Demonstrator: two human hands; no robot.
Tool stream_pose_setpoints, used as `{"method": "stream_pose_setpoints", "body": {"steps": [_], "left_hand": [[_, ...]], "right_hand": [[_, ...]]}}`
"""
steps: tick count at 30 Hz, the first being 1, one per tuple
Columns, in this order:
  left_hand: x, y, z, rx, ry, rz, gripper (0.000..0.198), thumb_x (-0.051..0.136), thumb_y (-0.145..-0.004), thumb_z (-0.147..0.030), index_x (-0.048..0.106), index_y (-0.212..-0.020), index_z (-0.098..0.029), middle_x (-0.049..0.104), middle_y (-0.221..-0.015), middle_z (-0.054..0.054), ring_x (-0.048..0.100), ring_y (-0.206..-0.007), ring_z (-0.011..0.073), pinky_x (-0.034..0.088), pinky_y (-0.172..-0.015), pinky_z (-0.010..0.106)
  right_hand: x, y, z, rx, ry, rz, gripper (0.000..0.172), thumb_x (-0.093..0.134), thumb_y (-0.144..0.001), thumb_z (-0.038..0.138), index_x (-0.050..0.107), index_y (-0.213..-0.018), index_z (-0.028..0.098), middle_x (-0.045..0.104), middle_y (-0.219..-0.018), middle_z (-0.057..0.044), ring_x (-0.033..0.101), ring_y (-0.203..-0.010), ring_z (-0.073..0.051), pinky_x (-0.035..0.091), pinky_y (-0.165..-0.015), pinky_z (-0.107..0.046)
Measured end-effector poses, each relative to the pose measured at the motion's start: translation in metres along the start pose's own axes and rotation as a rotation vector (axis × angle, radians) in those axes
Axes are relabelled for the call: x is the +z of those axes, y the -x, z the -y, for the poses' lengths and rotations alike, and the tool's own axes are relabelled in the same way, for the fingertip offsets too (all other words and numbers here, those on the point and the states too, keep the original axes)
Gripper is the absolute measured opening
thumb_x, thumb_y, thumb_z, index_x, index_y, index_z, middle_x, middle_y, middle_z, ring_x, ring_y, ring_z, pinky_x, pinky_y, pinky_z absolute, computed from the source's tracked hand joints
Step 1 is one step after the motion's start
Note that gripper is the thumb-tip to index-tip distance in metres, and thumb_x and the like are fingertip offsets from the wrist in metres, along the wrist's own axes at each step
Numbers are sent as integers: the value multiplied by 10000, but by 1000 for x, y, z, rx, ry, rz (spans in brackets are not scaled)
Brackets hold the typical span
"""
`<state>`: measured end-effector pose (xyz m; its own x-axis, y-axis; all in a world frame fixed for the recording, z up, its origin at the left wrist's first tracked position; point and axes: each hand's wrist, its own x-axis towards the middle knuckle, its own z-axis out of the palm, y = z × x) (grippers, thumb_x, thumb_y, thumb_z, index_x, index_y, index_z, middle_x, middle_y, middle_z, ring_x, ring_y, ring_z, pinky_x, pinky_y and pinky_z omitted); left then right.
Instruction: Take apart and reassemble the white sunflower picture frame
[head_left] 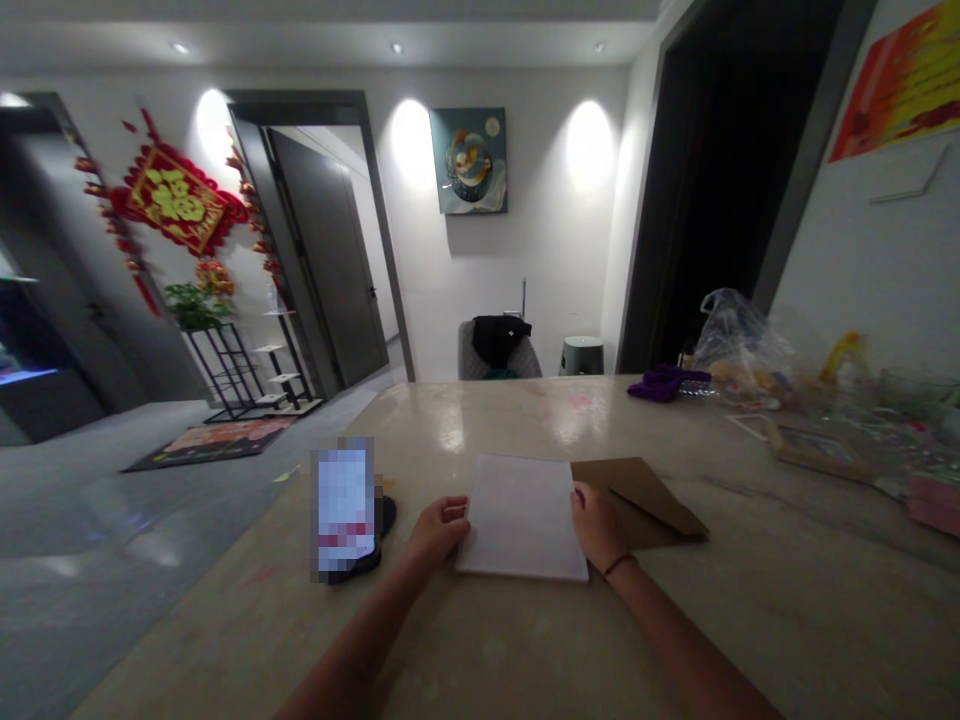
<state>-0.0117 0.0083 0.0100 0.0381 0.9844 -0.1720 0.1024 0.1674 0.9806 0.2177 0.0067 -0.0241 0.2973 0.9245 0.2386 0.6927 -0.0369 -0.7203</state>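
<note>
Glossy beige stone counter [757,625] beneath us: our left hand [437,532] and right hand [598,524], narrowly curled, touch opposite edges of a white rectangular sheet [521,517]; uneven pressure could skid it across the polish.

A white rectangular paper pad [521,518] lies flat and slightly skewed on the pale stone bench [757,620]. A brown kraft envelope [645,503] lies flat at its 3 o'clock, its near edge meeting the pad's right side, a diagonal fold showing.
</note>
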Motion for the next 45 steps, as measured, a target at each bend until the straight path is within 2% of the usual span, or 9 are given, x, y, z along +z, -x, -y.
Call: {"method": "stream_pose_setpoints", "body": {"steps": [3,5,8,11,16,25,35,39,45], "left_hand": [[-1,3,-3,-42,114,63,488,551,-550,-55,509,-1026,-149,659,-828,47,612,-650,140,454,-573,238],[-1,5,-6,-65,177,104,543,561,-548,-74,479,-1078,-153,645,-774,21,596,-614,120,447,-569,228],[-1,7,-8,-101,272,209,524,566,-553,-110,488,-1070,-154,623,-717,-2,580,-577,100,443,-580,219],[0,9,-9,-129,338,309,409,561,-559,-147,532,-967,-163,622,-738,1,583,-586,99,444,-580,214],[-1,9,-8,-126,335,301,282,551,-586,-183,546,-868,-176,616,-728,-7,578,-587,91,435,-552,194],[-6,10,-12,-113,309,443,362,555,-599,-175,551,-961,-181,636,-874,29,609,-708,124,458,-626,230],[-8,14,-15,-114,285,444,422,661,-614,-205,531,-1013,-167,635,-934,52,610,-729,123,471,-655,236],[-7,15,-15,-130,339,435,357,662,-624,-218,547,-959,-169,646,-893,37,612,-698,112,464,-643,220],[-5,11,-13,-160,387,429,170,554,-721,-304,572,-806,-157,657,-762,27,606,-655,106,448,-593,201]], "right_hand": [[3,-4,-5,35,-280,-77,291,392,-751,227,613,-907,121,661,-922,-128,602,-877,-201,427,-764,-272],[6,-7,-8,51,-371,-97,315,400,-728,249,613,-906,101,662,-923,-136,606,-875,-199,437,-776,-271],[10,-9,-12,58,-397,-103,350,400,-710,280,617,-908,90,664,-928,-143,611,-872,-203,447,-787,-281],[11,-10,-14,63,-419,-106,384,403,-695,303,623,-912,76,664,-933,-155,612,-876,-216,453,-792,-299],[12,-9,-16,60,-431,-87,386,419,-682,316,641,-900,88,670,-935,-141,616,-876,-218,455,-800,-304],[9,-8,-16,53,-413,-33,342,428,-707,290,654,-901,123,676,-936,-111,618,-879,-203,457,-808,-303],[9,-8,-15,57,-398,-15,383,417,-712,287,645,-938,79,669,-946,-138,618,-883,-213,458,-804,-300],[11,-9,-16,58,-391,-20,381,413,-719,288,644,-943,84,667,-956,-138,612,-905,-208,445,-829,-298],[11,-9,-17,59,-394,-11,369,421,-716,294,649,-933,101,668,-959,-129,612,-907,-213,450,-820,-311]]}}
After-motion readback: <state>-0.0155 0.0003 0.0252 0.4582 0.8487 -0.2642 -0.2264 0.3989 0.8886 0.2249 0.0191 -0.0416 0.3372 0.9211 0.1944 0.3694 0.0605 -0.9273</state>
